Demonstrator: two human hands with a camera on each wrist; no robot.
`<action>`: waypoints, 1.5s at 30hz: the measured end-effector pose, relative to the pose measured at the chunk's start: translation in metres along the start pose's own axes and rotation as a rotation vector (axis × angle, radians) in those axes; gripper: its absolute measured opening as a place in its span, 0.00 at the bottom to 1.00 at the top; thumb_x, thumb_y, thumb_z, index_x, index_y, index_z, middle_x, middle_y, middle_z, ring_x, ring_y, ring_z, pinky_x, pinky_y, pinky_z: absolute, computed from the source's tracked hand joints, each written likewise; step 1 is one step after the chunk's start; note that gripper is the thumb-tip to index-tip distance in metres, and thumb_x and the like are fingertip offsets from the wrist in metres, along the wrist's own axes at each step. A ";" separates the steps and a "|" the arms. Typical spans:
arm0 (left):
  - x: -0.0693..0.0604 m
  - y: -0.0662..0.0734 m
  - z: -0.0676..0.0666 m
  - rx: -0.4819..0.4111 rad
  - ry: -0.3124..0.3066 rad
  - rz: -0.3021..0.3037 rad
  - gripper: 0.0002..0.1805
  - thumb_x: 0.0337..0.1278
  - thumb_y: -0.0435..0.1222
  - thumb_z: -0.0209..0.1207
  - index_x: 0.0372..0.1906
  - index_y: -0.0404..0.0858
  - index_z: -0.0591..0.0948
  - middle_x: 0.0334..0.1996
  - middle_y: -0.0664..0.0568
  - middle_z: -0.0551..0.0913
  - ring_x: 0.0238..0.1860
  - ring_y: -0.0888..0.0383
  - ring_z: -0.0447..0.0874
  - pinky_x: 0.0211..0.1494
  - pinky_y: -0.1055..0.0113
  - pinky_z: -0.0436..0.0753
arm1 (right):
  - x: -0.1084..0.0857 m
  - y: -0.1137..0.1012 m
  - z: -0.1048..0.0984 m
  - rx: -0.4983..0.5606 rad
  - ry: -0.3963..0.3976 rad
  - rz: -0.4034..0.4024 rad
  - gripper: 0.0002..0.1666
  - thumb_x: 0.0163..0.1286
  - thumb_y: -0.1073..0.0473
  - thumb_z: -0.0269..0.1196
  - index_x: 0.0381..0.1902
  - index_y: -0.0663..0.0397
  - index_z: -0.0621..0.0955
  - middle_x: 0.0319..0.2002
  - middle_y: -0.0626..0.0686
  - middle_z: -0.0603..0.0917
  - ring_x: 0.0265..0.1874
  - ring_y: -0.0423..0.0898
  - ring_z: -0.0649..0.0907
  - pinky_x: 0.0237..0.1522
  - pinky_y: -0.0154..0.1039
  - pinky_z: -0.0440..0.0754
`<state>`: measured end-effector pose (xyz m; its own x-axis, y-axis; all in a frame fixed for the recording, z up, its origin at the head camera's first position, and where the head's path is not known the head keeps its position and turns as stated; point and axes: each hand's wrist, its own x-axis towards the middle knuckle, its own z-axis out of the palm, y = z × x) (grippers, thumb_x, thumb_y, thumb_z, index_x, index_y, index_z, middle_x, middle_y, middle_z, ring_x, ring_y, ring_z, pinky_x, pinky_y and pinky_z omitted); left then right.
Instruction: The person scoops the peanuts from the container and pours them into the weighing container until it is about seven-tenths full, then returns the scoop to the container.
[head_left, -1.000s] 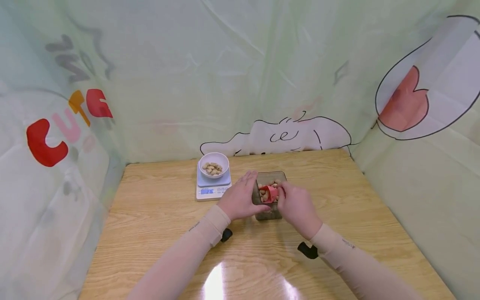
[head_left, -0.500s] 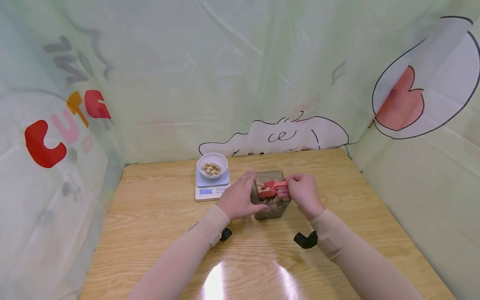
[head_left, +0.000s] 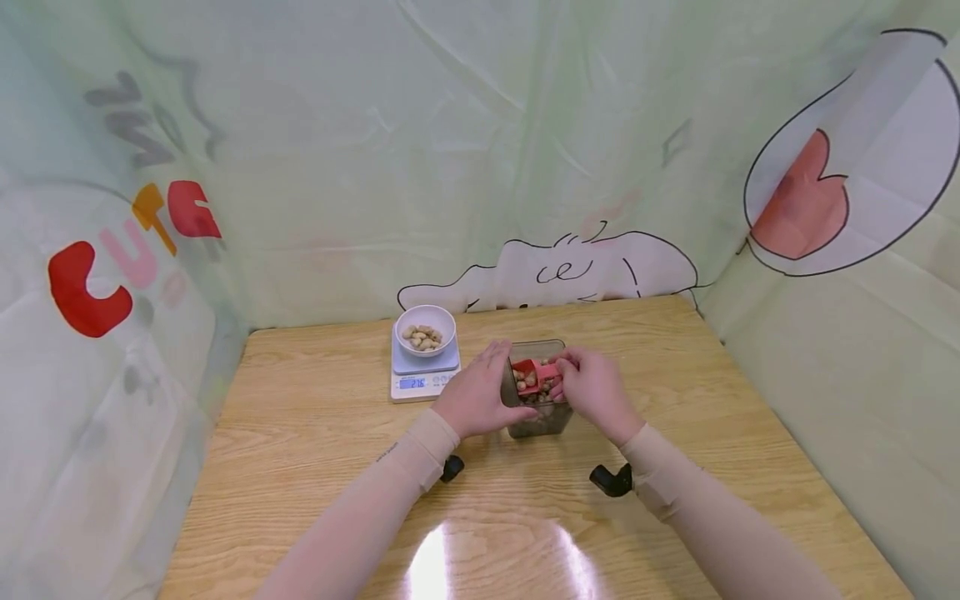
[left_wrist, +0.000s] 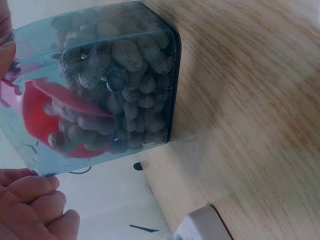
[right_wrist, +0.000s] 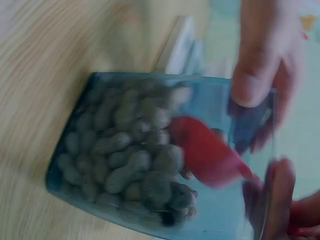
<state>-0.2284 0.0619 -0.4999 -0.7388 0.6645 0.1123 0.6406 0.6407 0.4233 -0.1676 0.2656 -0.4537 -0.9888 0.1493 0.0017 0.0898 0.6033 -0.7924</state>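
Observation:
A clear grey plastic container [head_left: 536, 425] of unshelled peanuts [left_wrist: 127, 55] stands on the table in front of me. My left hand [head_left: 480, 398] grips its left side at the rim, thumb across the front wall. At the opposite side, my right hand [head_left: 597, 392] pinches the handle of a red scoop [head_left: 548, 371]. The scoop's bowl is inside the container, with several peanuts in it, as the left wrist view shows through the wall. The right fingertips are partly hidden in the head view; the right wrist view is blurred.
Left of the container is a digital scale [head_left: 423, 364] with a lit display. A white bowl [head_left: 426, 316] holding several peanuts stands on it. The wooden table [head_left: 315, 467] ends at a printed curtain [head_left: 337, 167] at the back and sides.
My right hand has moved right with the scoop, then back left over the container. The scoop has turned, and peanuts show in it now. My left hand stays on the container.

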 end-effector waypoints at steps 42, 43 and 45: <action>0.000 0.002 -0.004 -0.004 -0.012 -0.033 0.66 0.57 0.70 0.69 0.87 0.37 0.55 0.86 0.41 0.59 0.87 0.46 0.59 0.85 0.51 0.72 | 0.032 0.021 -0.041 0.447 -0.190 0.264 0.24 0.88 0.65 0.46 0.69 0.81 0.72 0.32 0.50 0.88 0.25 0.33 0.86 0.35 0.26 0.91; 0.000 0.002 -0.004 -0.008 -0.012 -0.033 0.66 0.57 0.70 0.69 0.87 0.37 0.55 0.86 0.41 0.59 0.87 0.46 0.59 0.84 0.51 0.73 | 0.032 0.022 -0.042 0.454 -0.196 0.269 0.24 0.88 0.65 0.45 0.69 0.81 0.72 0.32 0.49 0.88 0.25 0.32 0.86 0.35 0.26 0.90; 0.001 0.002 -0.003 -0.009 -0.013 -0.033 0.65 0.56 0.69 0.70 0.87 0.37 0.55 0.86 0.41 0.59 0.87 0.45 0.59 0.84 0.50 0.74 | 0.032 0.026 -0.045 0.479 -0.209 0.280 0.25 0.88 0.65 0.45 0.70 0.82 0.71 0.32 0.49 0.88 0.25 0.32 0.86 0.34 0.25 0.89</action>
<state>-0.2284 0.0624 -0.4960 -0.7564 0.6483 0.0869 0.6142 0.6584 0.4350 -0.1918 0.3209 -0.4469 -0.9422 0.0655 -0.3287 0.3348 0.1355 -0.9325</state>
